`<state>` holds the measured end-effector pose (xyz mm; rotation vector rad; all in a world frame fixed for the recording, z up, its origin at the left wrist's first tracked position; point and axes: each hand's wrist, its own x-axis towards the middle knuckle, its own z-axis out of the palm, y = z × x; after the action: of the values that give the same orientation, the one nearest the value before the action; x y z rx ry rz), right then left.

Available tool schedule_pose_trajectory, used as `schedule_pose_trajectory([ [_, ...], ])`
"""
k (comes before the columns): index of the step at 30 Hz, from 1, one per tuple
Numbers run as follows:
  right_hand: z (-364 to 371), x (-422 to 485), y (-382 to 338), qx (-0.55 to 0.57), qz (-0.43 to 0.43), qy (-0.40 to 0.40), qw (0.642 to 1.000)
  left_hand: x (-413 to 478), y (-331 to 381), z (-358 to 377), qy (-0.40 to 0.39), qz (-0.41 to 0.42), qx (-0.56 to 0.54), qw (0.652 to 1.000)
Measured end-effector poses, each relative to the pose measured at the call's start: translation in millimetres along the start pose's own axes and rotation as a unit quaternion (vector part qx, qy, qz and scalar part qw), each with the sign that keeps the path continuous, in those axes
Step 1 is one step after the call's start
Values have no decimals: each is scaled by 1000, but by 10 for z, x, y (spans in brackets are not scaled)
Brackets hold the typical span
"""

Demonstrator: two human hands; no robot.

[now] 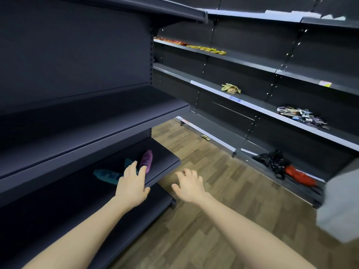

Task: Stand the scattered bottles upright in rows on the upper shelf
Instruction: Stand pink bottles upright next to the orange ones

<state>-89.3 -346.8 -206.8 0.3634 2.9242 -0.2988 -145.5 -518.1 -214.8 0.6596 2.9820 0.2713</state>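
Observation:
A purple bottle (147, 160) lies on its side on the lower dark shelf (165, 162). Beside it lie two teal bottles, one (105, 176) to the left and one (128, 163) partly hidden behind my fingers. My left hand (133, 183) reaches over that shelf's front edge with straight fingers; a fingertip is at the purple bottle's near end. My right hand (188, 186) hovers over the floor just right of the shelf, fingers loosely spread, holding nothing. The upper shelf (116, 117) above bears nothing.
A second shelving run stands at the right, with snack packets (206, 49), a yellow-green bag (231, 88), a heap of small packets (303, 117), a black bag (272, 161) and a red item (299, 176). Wooden floor (194, 230) lies between. A grey blurred thing (342, 202) is at the right edge.

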Motion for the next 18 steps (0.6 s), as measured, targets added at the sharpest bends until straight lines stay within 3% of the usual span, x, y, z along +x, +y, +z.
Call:
schedule_pose_trajectory([
  [11,-68,282,293,4,33,-15,999,522,306,125,-31,38,10,999],
  [18,-124,866,293,-13,30,-31,999,1048,196,272,-62,20,-2,998],
])
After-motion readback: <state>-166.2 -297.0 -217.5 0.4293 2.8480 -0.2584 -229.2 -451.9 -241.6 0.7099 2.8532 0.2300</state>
